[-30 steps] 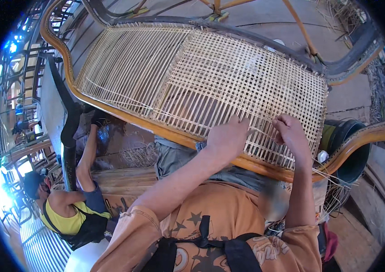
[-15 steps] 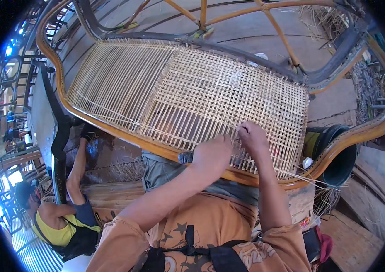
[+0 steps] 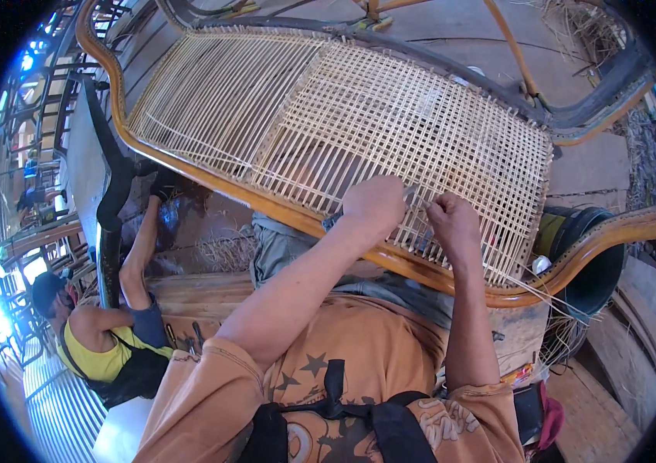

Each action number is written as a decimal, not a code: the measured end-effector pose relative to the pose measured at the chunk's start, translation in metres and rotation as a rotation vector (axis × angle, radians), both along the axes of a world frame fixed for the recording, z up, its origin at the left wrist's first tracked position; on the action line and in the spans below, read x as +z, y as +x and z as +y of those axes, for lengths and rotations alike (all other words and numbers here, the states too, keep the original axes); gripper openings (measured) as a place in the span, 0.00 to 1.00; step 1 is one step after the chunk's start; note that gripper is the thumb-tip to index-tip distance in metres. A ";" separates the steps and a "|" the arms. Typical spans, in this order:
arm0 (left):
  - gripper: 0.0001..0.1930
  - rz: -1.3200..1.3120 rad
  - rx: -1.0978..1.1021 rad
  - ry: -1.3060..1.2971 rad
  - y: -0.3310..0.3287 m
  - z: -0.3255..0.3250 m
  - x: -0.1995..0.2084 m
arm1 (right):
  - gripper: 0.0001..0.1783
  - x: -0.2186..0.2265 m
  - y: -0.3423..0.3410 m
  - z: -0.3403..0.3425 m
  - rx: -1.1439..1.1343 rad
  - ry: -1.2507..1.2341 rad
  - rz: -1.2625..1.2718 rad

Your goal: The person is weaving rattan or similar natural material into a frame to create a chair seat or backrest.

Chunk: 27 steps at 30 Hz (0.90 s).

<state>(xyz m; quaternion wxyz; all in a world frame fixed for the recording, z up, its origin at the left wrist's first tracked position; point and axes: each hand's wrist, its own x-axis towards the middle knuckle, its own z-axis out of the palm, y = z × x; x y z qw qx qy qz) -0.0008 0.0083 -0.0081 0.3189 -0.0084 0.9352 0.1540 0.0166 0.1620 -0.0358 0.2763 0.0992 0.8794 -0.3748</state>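
Across my lap lies a bent rattan frame (image 3: pixel 281 208) with a seat panel of pale cane (image 3: pixel 420 108), woven in an open grid on the right half. Long strands run one way only on the left half. My left hand (image 3: pixel 374 207) is closed over the near part of the panel; a dark-handled tool with a grey tip (image 3: pixel 410 191) shows at its fingers. Just right of it my right hand (image 3: pixel 455 225) is closed in a pinch above the weave, and what it holds is too small to tell. Loose cane ends (image 3: pixel 548 292) stick out past the frame's right corner.
A dark bucket (image 3: pixel 594 266) stands under the frame's right side, with cane scraps below. Left, a dark curved furniture part (image 3: pixel 111 185) stands upright near a seated person in a yellow top (image 3: pixel 111 339). Boards (image 3: pixel 644 316) lie at the right.
The view has shifted, so the frame sits higher and farther right. My hands are a little farther apart, and the tool's grey tip now shows beside my left fingers.
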 end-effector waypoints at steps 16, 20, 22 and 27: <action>0.10 0.075 0.049 0.009 0.008 0.003 0.003 | 0.12 -0.003 -0.005 0.011 0.137 -0.131 0.062; 0.09 0.173 0.007 0.003 0.015 -0.003 0.002 | 0.12 -0.006 -0.008 0.006 0.207 -0.080 0.110; 0.08 0.143 -0.024 -0.083 0.015 -0.006 -0.001 | 0.11 -0.003 -0.008 0.004 0.214 -0.092 0.114; 0.08 0.122 -0.020 -0.090 0.013 -0.004 -0.002 | 0.11 -0.013 -0.007 0.010 0.208 -0.147 0.120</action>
